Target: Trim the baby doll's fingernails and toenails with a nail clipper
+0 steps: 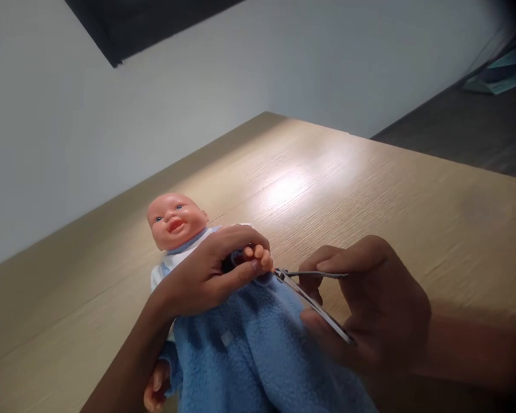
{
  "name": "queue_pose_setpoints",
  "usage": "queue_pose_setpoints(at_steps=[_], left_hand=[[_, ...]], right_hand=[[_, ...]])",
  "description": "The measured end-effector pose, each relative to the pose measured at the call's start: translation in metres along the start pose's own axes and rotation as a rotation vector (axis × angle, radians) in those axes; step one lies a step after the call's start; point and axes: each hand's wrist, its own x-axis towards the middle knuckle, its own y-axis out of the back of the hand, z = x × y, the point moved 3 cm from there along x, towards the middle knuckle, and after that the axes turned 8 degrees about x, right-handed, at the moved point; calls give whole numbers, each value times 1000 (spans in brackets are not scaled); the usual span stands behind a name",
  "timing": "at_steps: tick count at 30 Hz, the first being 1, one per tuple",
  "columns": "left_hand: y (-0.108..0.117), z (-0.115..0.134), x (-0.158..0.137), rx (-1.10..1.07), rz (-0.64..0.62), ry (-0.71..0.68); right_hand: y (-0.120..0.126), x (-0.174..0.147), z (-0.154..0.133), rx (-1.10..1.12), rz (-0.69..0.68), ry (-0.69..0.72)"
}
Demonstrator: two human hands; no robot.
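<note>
A baby doll (pixel 245 344) in blue fleece clothes with a white collar lies face up on the wooden table. My left hand (pixel 217 269) is closed around the doll's hand (pixel 260 256), with its small fingers showing past my thumb. In my right hand (pixel 374 298) is a metal nail clipper (pixel 312 298), held between thumb and fingers with its lever swung apart from the body. The clipper's jaws are right at the doll's fingertips; whether they touch cannot be made out. The doll's other hand (pixel 157 384) rests at the lower left.
The light wooden table (pixel 434 218) runs to a far corner, with a bright glare patch on it. Behind stands a pale wall (pixel 176 103) with a dark panel (pixel 155 23). Dark floor and a light blue object (pixel 496 74) show at the upper right.
</note>
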Motion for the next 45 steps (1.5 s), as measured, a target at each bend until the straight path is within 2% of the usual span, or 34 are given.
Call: queue_pose_setpoints(at_steps=[4,8,14,18,21,24,31,36,40,45], left_hand=[[-1,0,1,56,-17,18],[-1,2,1,93,-15,19],[0,3,1,114,-52,71],[0,2,0,108,-46,56],[0,2,0,110,-40,53],[0,2,-1,93,-50,65],[-1,2,0,83,-50,89],[-1,2,0,89,-45,89],[0,3,0,96,-41,74],[1,3,-1,111,-43,70]], right_hand=[[-2,-4,-3,-93,-14,-55],[-4,-9,-3,-147,98,-79],[-7,-9,0,-154,125,-117],[-2,-3,-4,-194,37,-88],[1,3,-7,-271,-135,-162],[0,5,-7,-318,-236,-243],[0,5,-3,-227,-25,-164],[-1,5,-5,-161,37,-153],[-3,9,-6,-80,86,-226],[-3,17,-5,50,72,-377]])
